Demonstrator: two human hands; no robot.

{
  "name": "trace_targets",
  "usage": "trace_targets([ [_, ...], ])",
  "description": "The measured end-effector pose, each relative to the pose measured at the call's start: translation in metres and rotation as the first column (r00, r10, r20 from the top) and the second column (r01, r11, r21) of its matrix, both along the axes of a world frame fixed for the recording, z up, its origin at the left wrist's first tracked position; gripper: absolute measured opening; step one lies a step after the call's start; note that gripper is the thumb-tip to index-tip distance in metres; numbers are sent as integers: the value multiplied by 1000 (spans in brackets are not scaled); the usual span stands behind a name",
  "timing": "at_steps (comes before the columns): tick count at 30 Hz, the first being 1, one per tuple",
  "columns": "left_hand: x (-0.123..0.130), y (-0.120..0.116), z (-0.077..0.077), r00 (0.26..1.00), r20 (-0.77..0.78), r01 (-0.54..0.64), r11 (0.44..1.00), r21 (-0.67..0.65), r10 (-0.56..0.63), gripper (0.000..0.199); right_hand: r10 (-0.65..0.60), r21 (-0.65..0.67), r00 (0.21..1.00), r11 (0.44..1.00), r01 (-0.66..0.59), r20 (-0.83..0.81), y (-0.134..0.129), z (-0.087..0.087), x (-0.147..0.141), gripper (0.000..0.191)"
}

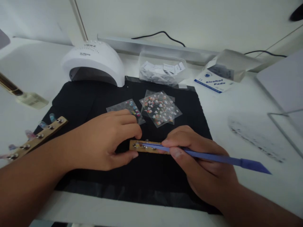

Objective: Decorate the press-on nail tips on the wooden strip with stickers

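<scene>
A short wooden nail tip stand (pixel 131 145) with small metal holders lies on the black mat (pixel 101 186). My left hand (pixel 104 142) is curled about its left end, thumb at the near edge and index finger at the far edge. In my right hand (pixel 201 157) are purple tweezers (pixel 213 156), pinched between thumb and fingers. Their thin points reach left over the stand, and something small and coloured shows at the tips, too small to name. Behind the hands lie clear sticker sheets (pixel 161 108) with small printed figures, and another sticker sheet (pixel 121 105) partly under my left hand.
At the back stand a white nail lamp (pixel 94 60), a clear plastic box (pixel 163 80) of small packets and an opened alcohol pads box (pixel 216 82). Left of my forearm, another wooden stand (pixel 46 137) bears several nail tips. A brush-like tool (pixel 33 99) lies farther left.
</scene>
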State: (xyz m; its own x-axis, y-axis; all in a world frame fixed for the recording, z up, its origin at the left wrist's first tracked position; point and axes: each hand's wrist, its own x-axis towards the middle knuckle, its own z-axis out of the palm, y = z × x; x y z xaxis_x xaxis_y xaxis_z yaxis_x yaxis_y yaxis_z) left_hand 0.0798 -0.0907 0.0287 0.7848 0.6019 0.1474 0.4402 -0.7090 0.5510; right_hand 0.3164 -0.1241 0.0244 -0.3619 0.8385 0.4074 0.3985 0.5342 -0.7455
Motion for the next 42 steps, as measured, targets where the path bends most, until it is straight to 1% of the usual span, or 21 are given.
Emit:
trace_targets([
  [6, 0, 0, 0, 999, 25, 26, 999, -30, -25, 7, 3, 6, 1000, 1000, -3, 8, 0, 3, 0, 22],
  [13, -3, -1, 2, 997, 55, 46, 998, -37, -44, 14, -9, -29, 999, 1000, 8, -38, -1, -1, 3, 21],
  [17, -4, -2, 2, 996, 77, 58, 997, -52, -54, 16, -78, -90, 990, 994, 68, -115, 0, -5, 8, 20],
  [20, -2, -1, 0, 993, 103, 61, 997, -44, -56, 16, -129, -164, 975, 982, 99, -181, 2, -7, 10, 18],
  [24, -1, -1, -4, 992, 110, 59, 997, -48, -54, 16, -161, -255, 943, 963, 86, -291, 5, -8, 11, 14],
  [27, -1, -1, -6, 992, 112, 64, 997, -35, -59, 17, -194, -283, 919, 954, 95, -344, 7, -9, 12, 12],
  [31, -1, -1, -7, 991, 120, 63, 997, -43, -58, 20, -207, -290, 901, 952, 96, -381, 10, -11, 14, 11],
  [40, 0, -1, -7, 993, 108, 67, 991, -116, -55, 26, -208, -276, 872, 957, 88, -443, 16, -14, 16, 13],
  [42, 0, -1, -6, 991, 127, 57, 989, -136, -40, 29, -212, -266, 864, 959, 95, -456, 18, -15, 17, 13],
])
